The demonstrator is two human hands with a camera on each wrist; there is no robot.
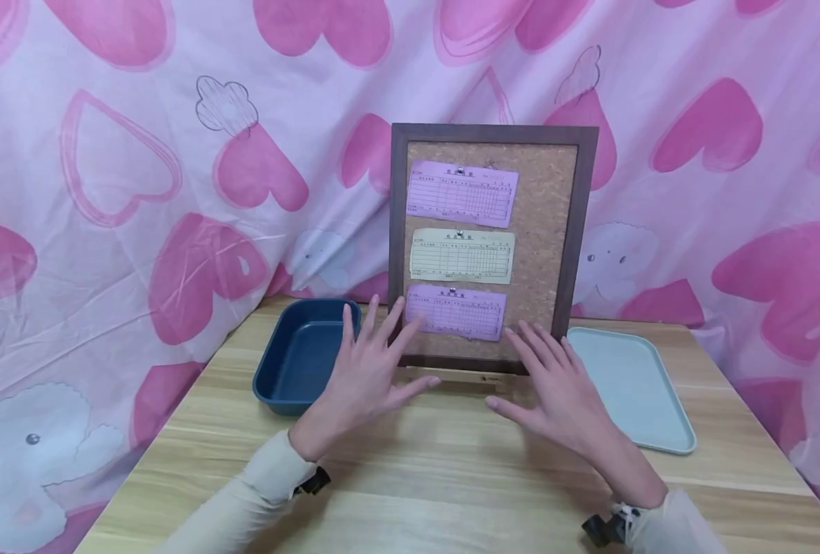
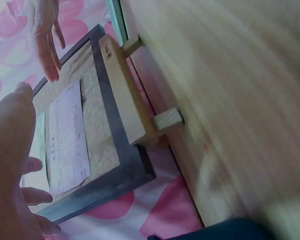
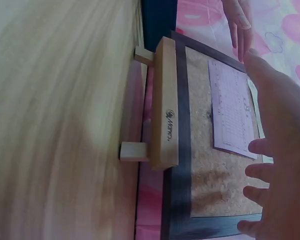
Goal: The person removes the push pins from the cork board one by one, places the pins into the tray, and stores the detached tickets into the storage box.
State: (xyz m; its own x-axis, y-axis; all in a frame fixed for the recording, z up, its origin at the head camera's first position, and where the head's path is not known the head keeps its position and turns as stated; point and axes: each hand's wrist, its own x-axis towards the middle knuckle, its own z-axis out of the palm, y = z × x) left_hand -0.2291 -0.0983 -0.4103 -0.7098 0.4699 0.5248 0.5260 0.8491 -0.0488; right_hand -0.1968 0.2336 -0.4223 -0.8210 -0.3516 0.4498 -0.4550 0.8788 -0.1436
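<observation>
A dark-framed cork board (image 1: 541, 231) stands upright on a wooden stand (image 2: 124, 92). Down its left side hang a purple slip (image 1: 461, 196), a pale green slip (image 1: 461, 261) and a second purple slip (image 1: 458, 314), each with a small metal clip at its top edge. My left hand (image 1: 365, 365) spreads its fingers before the board's lower left corner, and the fingertips overlap the lowest slip. Before the lower right corner is my right hand (image 1: 558, 388), fingers also spread. Both hold nothing. Whether any fingertip touches the board, I cannot tell.
A deep navy blue tray (image 1: 299, 358) stands left of the board, partly behind my left hand. To the right lies a shallow pale blue tray (image 1: 635, 385). A pink heart-patterned curtain (image 1: 244, 254) hangs behind the wooden table (image 1: 438, 469).
</observation>
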